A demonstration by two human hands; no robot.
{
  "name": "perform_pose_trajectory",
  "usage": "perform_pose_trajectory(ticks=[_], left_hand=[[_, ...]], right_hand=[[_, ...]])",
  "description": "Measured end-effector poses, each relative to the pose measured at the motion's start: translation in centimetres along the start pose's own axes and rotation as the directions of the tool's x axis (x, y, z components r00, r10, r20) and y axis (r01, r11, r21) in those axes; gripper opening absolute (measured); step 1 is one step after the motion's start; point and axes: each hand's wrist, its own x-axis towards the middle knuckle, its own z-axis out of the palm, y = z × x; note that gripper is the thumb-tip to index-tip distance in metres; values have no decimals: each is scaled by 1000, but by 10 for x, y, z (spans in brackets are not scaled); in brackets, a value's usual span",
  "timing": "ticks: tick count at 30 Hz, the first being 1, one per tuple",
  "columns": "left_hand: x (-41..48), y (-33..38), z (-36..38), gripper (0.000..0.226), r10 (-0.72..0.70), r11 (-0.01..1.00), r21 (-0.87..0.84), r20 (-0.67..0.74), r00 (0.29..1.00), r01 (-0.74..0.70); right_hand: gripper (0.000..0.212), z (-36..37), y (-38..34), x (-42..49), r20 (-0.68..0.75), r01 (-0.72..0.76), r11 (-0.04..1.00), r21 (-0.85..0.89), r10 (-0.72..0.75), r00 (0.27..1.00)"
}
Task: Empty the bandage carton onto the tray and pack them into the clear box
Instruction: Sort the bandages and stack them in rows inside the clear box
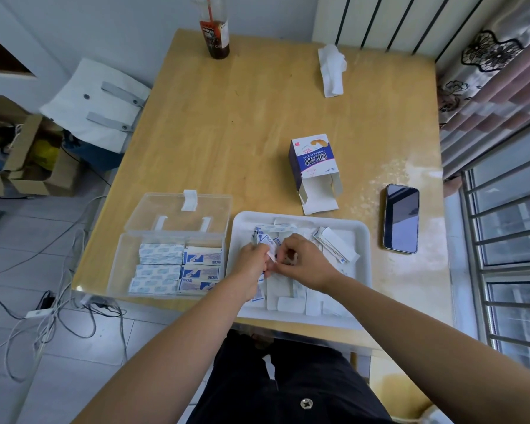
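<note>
1. Over the white tray (365, 240), the left hand (251, 257) grips a small stack of wrapped bandages (266, 239); the right hand (307, 264) pinches one of them.
2. They look light, floppy and slippery, so they are best pinched flat across the stack.
3. The clear box (119, 270) lies at the tray's 9 o'clock.

Bottle (214, 38) top beyond upper edge

bandage carton (311, 159): "CHUANGKOUTIE" and "创口贴" were read, printed upside down | bottle (215, 36) label: only "CU" was made out
</note>
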Motion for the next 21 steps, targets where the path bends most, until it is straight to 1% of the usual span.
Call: perform_pose_trajectory(ticks=[2, 4, 5, 7, 8, 10, 12, 13, 14, 15, 16, 17, 18, 19, 21], left_hand=[[2, -1, -2, 22, 21, 1000, 11, -44, 999, -20], [0, -1, -2, 22, 12, 999, -41, -18, 1000, -13], [-3, 0, -2, 21, 11, 997, -73, 10, 1000, -10], [-9, 0, 0, 17, 17, 998, -63, 54, 998, -14], [-9, -1, 0, 20, 24, 999, -30, 63, 998, -22], [-10, -2, 1, 22, 25, 1000, -11, 62, 998, -24], [-8, -4, -1, 25, 6, 999, -49, 15, 1000, -5], [-6, -5, -2, 24, 2, 999, -49, -25, 1000, -3], [-5, -6, -4, 22, -1, 999, -40, -71, 997, -2], [-4, -7, -7, 21, -2, 999, -38, -111, 994, -2], [-3, -8, -10, 20, -2, 999, -41, -125, 992, -3], [-4, -8, -12, 19, 1, 999, -51, -123, 992, -8], [-3, -10, -15, 18, 3, 998, -65, -117, 993, -11], [-5, -9, -15, 16, 4, 997, -76, -112, 994, -13], [-7, -9, -17, 14, -9, 995, -104, -107, 994, -2]], right_hand=[[27, -1, -5, -3, 94, -111, 974, 199, 94, 991], [15, -1, -8, -2, 68, -158, 938, 309, 144, 987], [10, -1, -10, -1, 47, -165, 924, 344, 158, 986], [16, 0, -14, -1, 62, -190, 896, 402, 180, 982], [20, 1, -18, -1, 89, -208, 879, 428, 188, 978], [27, 2, -24, -2, 145, -250, 838, 485, 205, 968], [31, 3, -27, 0, 167, -288, 819, 496, 235, 957], [32, 4, -26, 1, 138, -302, 828, 473, 269, 953], [34, 5, -23, 4, 70, -318, 857, 405, 318, 946], [35, 6, -19, 6, -22, -345, 897, 276, 365, 931], [36, 6, -14, 7, -118, -381, 920, 97, 390, 913], [38, 8, -11, 7, -180, -408, 909, -82, 389, 904], [41, 11, -10, 7, -202, -412, 884, -222, 372, 906], [43, 16, -8, 8, -198, -397, 860, -319, 349, 916], [45, 25, -7, 11, -190, -350, 819, -454, 295, 936]])
